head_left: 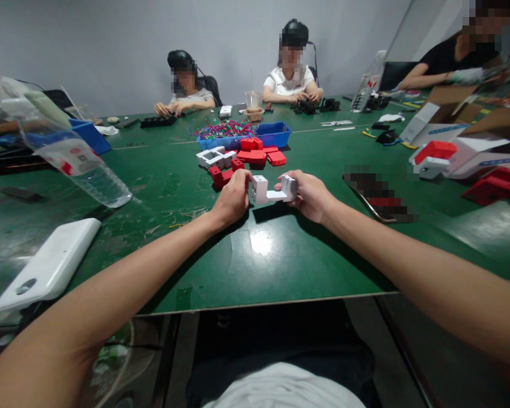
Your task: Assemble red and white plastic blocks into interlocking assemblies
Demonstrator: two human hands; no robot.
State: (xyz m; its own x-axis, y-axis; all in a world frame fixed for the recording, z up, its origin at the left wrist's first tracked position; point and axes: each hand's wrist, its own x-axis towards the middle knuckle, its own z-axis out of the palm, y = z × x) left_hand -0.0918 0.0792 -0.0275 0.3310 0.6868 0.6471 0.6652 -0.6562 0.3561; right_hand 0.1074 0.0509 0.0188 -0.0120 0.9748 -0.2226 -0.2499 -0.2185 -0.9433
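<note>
Between my two hands is a white U-shaped plastic bracket (275, 195), raised a little above the green table (314, 255). The fingers of my left hand (234, 195) are closed on its left upright. My right hand (309, 195) grips the other upright, thumb and fingers pressed to it. Just beyond the bracket lie several red plastic parts (257, 156) in a loose pile. A white plastic frame (216, 157) rests beside them on the left, and a darker red part (221, 177) is close to my left knuckles.
Behind the pile, a blue tray (276, 136) holds coloured wires (232, 130). A smartphone (376, 195) lies right of my hand. On the left are a clear bottle (80, 164) and a white power bank (51, 260). Cardboard boxes (433, 124) stand at right; people sit across the table.
</note>
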